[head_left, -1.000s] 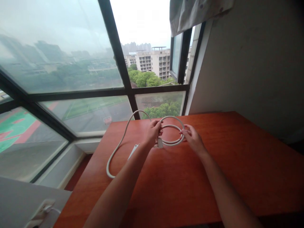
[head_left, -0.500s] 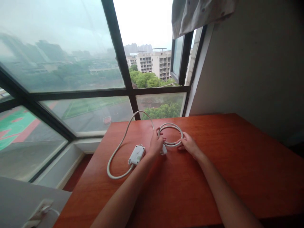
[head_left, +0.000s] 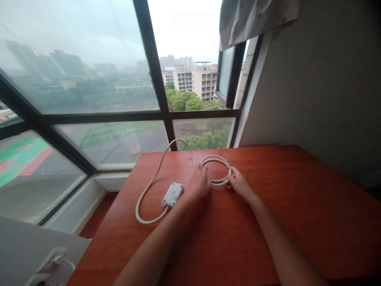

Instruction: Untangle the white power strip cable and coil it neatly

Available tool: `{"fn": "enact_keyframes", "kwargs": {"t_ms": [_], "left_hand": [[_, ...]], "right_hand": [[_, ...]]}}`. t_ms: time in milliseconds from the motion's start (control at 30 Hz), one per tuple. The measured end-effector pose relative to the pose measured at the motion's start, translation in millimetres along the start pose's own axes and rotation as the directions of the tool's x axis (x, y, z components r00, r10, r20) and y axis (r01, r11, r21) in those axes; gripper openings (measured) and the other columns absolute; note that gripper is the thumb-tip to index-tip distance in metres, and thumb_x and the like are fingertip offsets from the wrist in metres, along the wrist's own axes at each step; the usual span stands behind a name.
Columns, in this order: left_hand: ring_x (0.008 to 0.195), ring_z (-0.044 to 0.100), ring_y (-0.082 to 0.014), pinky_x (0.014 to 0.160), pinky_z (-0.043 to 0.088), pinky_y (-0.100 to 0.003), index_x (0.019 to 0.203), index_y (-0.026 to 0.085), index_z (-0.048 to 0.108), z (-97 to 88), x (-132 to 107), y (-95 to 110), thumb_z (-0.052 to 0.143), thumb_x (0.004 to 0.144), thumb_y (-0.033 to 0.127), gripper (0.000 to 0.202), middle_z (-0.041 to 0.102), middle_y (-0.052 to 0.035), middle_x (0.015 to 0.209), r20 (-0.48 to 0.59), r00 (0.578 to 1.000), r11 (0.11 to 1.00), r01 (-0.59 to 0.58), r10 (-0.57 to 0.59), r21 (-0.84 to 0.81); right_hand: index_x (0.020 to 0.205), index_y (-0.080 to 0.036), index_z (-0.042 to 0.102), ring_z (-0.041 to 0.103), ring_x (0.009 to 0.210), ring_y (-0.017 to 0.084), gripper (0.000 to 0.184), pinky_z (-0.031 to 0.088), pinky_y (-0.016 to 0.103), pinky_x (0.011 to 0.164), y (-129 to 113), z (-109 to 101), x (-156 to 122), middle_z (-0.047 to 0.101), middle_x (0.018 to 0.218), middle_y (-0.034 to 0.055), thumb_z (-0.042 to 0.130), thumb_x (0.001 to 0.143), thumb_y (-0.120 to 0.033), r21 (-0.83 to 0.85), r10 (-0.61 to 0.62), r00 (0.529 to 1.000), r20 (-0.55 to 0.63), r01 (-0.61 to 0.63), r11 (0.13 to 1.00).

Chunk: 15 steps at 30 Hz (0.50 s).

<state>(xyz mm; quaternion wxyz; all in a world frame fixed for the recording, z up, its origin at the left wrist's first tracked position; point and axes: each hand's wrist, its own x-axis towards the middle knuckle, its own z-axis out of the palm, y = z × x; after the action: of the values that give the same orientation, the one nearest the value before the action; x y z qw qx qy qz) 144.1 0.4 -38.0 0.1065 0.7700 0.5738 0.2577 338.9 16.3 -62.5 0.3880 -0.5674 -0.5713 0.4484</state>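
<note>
Near the far edge of the reddish-brown table, my two hands hold a round coil [head_left: 219, 184] of white cable. The left side of the coil is in my left hand [head_left: 200, 182], fingers curled around it. My right hand [head_left: 238, 180] pinches the right side between thumb and fingers. From my left hand, a loose length of cable [head_left: 137, 210] arches up and swings round to the left. It ends at a white rectangular box [head_left: 173, 194] with screw ears, lying just left of my left forearm. The cable's other end is hidden behind my left hand.
The wooden table [head_left: 297, 206] reaches toward the wall [head_left: 312, 87] on the right. Large windows with dark frames [head_left: 119, 117] stand behind and to the left. A curtain [head_left: 256, 20] hangs at the top. A wall socket with a plug [head_left: 52, 262] sits at lower left.
My left hand has turned and shifted slightly right and down over the coil. The white plug-like piece below it is now hidden. The view has shifted a little.
</note>
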Motion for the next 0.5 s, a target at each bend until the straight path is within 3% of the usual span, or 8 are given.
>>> {"fn": "enact_keyframes", "kwargs": {"t_ms": [133, 233, 333, 500], "left_hand": [[0.108, 0.056, -0.0234, 0.094, 0.044, -0.033, 0.125, 0.015, 0.048, -3.4, 7, -5, 0.048, 0.087, 0.019, 0.038, 0.055, -0.0139, 0.118, 0.028, 0.999, 0.998, 0.045, -0.046, 0.051], [0.099, 0.060, -0.0226, 0.086, 0.046, -0.031, 0.117, 0.015, 0.053, -8.2, 14, -7, 0.046, 0.088, 0.018, 0.030, 0.060, -0.0125, 0.109, 0.057, 0.994, 0.989, 0.092, -0.099, 0.113], [0.097, 0.061, -0.0212, 0.082, 0.046, -0.029, 0.113, 0.015, 0.055, -11.2, 22, -8, 0.044, 0.089, 0.017, 0.026, 0.062, -0.0126, 0.109, 0.090, 0.982, 0.975, 0.148, -0.165, 0.166], [0.091, 0.064, -0.0228, 0.076, 0.047, -0.028, 0.098, 0.011, 0.064, -12.1, 40, -8, 0.048, 0.087, 0.017, 0.020, 0.066, -0.0166, 0.102, 0.153, 0.962, 0.960, 0.191, -0.224, 0.207]], "right_hand": [[0.128, -0.018, 0.048, 0.064, 0.059, 0.015, 0.046, 0.047, 0.023, 0.055, 0, -2, 0, 0.069, 0.073, 0.0000, 0.043, 0.083, -0.020, -0.298, -0.050, 0.998, -0.047, 0.033, 0.954], [0.135, -0.014, 0.046, 0.067, 0.079, 0.020, 0.049, 0.046, 0.026, 0.068, -2, -1, -1, 0.072, 0.090, 0.0083, 0.043, 0.086, -0.022, -0.509, -0.113, 0.981, -0.157, 0.018, 0.860], [0.135, -0.010, 0.047, 0.065, 0.093, 0.023, 0.047, 0.043, 0.028, 0.074, -3, 1, -2, 0.069, 0.108, 0.0151, 0.040, 0.089, -0.021, -0.623, -0.164, 0.957, -0.239, -0.021, 0.782], [0.119, -0.014, 0.059, 0.065, 0.087, 0.023, 0.033, 0.039, 0.027, 0.070, 0, 0, -2, 0.071, 0.098, 0.0133, 0.041, 0.093, -0.022, -0.703, -0.184, 0.959, -0.214, -0.020, 0.711]]}}
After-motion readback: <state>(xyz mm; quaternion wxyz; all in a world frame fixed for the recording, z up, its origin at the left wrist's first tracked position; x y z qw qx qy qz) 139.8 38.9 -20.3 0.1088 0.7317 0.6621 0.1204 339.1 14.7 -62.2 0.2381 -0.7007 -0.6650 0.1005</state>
